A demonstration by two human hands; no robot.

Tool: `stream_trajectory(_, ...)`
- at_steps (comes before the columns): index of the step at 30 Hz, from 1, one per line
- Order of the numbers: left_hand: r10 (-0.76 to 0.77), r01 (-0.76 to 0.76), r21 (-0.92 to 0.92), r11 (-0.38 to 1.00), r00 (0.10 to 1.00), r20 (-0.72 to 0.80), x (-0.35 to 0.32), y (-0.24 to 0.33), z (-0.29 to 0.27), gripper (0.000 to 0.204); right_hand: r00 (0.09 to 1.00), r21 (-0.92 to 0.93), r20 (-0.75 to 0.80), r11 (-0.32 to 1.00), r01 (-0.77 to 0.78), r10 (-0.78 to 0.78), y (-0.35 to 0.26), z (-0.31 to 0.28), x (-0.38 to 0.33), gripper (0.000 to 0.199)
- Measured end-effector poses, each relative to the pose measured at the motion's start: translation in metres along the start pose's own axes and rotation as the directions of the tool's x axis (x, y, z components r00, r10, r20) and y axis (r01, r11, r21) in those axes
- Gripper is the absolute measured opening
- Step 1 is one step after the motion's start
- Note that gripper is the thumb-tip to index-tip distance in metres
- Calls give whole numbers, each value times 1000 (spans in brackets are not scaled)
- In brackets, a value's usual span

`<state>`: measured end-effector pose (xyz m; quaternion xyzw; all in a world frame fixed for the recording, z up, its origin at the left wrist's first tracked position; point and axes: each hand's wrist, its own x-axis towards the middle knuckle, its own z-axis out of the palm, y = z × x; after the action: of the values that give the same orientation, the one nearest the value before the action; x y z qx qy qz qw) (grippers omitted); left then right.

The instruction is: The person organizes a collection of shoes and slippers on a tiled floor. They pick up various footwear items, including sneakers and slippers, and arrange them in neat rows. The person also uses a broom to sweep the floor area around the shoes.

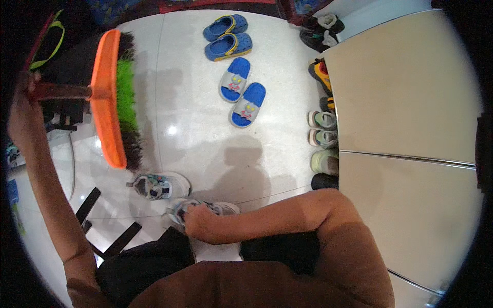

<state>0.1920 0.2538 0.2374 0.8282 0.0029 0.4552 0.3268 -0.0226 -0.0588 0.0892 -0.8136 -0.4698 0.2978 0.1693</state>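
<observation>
My left hand [24,100], raised at the far left, is closed round the handle of a broom [107,97]. The broom has an orange head with green and dark bristles, held up off to the left. Lower down, my right hand [201,222] reaches across in front of me and grips a grey-white sneaker [226,207]; its fingers are partly hidden behind the hand. Just beyond, the matching patterned sneaker [162,186] rests on the pale floor, apart from the hand.
Blue-and-grey slides [247,105] and blue clogs with yellow straps [229,46] lie on the tiled floor [190,113] ahead. Several shoes [323,137] line the base of a beige cabinet [405,97] on the right. Dark legs of a stand [120,240] are at lower left.
</observation>
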Motion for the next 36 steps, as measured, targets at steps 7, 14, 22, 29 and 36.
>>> stream_trajectory(7, 174, -162, 132, 978, 981, -82, 5, 46, -2, 23, 914, -224, 405, 973, 61, 37, -11, 61, 26, 21)
stream_trajectory(14, -218, 100, -490, 866, 957, -190, 4, 114, 23, 19, 927, -240, 360, 971, -13, 102, -21, 75, 47, 23)
stream_trajectory(22, -222, 55, -647, 761, 959, -179, 2, 124, 31, 20, 996, -80, 86, 997, 9, -2, 0, 44, 42, 23)
stream_trajectory(29, -117, 12, -480, 877, 975, -189, 3, 123, 20, 19, 954, -170, -277, 983, 72, -118, 16, -1, 102, 13)
stream_trajectory(36, -52, -10, -467, 884, 992, -118, -3, 122, 12, 20, 996, -304, -38, 950, 64, -80, 34, -23, 100, 12)
